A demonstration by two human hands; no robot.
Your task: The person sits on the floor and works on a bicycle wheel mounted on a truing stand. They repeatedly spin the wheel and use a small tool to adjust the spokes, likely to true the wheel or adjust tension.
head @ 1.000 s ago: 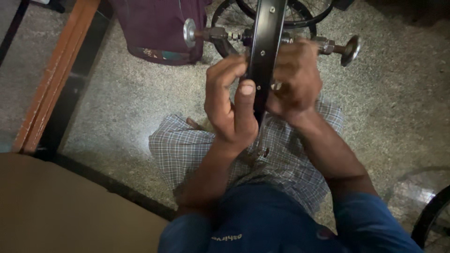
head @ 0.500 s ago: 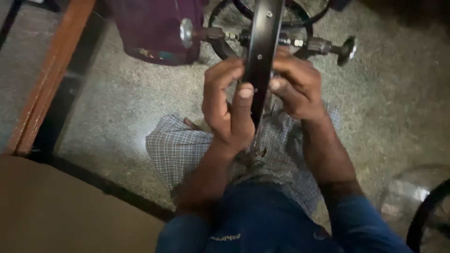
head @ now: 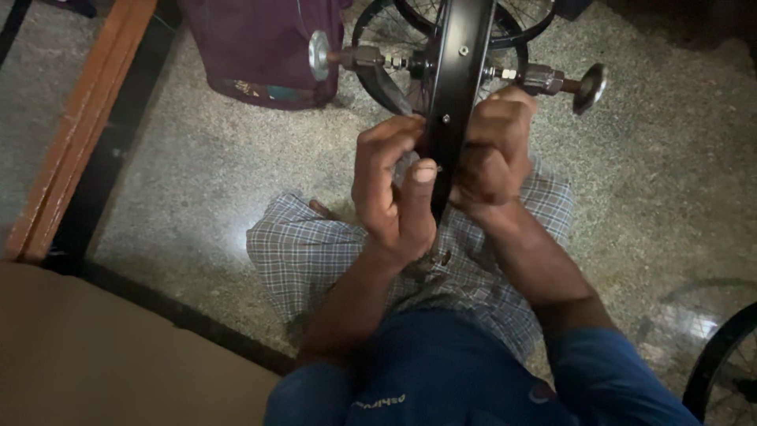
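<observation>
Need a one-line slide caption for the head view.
Both hands, left hand and right hand, grip a black wheel rim edge-on above a checked cloth on speckled floor.

A speckled terrazzo floor (head: pixel 197 173) is seen, bordered by a wooden beam (head: pixel 79 126); a maroon bag (head: pixel 268 47) lies beyond.

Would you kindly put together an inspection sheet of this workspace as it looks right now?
Surface: speckled stone floor, lit by a bright glare patch.
Job's things: black wheel rim held upright and edge-on, its axle sticking out on both sides with round end caps.
Clutter: maroon bag on the floor; more spoked wheels behind the rim; part of another wheel at lower right.
Grippers: left hand and right hand both grip the rim from opposite sides.
Cables: nothing seen.
Surroundings: wooden edging at left; checked cloth over the person's lap.
</observation>
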